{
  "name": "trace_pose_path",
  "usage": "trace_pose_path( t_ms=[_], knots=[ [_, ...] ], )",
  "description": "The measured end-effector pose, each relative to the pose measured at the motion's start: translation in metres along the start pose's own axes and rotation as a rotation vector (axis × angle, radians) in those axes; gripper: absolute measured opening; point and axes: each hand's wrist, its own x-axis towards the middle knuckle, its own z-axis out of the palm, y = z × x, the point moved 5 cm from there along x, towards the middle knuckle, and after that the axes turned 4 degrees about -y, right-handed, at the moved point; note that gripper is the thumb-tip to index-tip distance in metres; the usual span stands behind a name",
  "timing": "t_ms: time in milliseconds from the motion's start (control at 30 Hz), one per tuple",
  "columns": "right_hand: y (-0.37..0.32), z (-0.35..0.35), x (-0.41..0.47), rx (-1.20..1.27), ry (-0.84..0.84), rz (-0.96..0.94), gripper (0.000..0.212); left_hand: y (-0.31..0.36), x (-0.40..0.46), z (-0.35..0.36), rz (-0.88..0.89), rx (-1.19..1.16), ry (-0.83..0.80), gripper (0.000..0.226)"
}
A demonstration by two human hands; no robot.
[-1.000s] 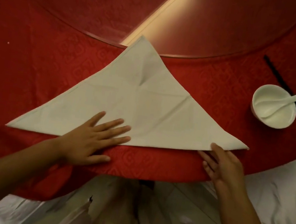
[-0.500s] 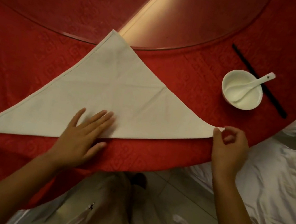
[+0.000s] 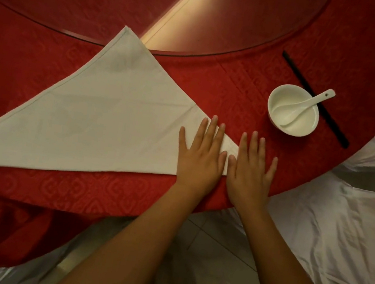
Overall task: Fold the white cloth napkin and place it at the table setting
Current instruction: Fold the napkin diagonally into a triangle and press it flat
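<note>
Both hands lie flat and spread, side by side with thumbs almost touching, pinching nothing. The left hand (image 3: 200, 154) presses on the napkin (image 3: 92, 118) near its right tip; the right hand (image 3: 250, 168) covers the very tip and spills onto the red cloth (image 3: 239, 81) of the worktop. The napkin is a big white triangle, long edge toward the person, apex reaching up to the rim of the glass turntable (image 3: 255, 52). Its left point runs out of view. Up to the right, well apart from the hands, stand a white bowl (image 3: 277, 95) with a spoon (image 3: 309, 104) in it and black chopsticks (image 3: 334, 126) just beyond.

It looks like smoothing or setting the right corner before the next fold. To do that well, I'd press from the middle outward so the layers stay matched, keep the long edge straight, and avoid dragging the red cloth underneath. The fold is only partly made; placing by the bowl comes later.
</note>
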Motion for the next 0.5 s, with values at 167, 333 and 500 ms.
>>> trace_pose_path(
  t_ms=[167, 333, 500],
  knots=[
    [0.0, 0.001, 0.001, 0.006, -0.001, -0.01, 0.06, -0.018, -0.001, -0.002, 0.06, 0.024, 0.012, 0.061],
    [0.001, 0.001, 0.003, -0.011, -0.01, -0.009, 0.061, -0.066, -0.017, -0.015, -0.006, 0.045, 0.031, 0.061],
    [0.0, 0.0, 0.003, -0.01, -0.032, -0.02, 0.063, -0.15, -0.049, -0.036, -0.167, 0.056, 0.06, 0.062]
  ],
)
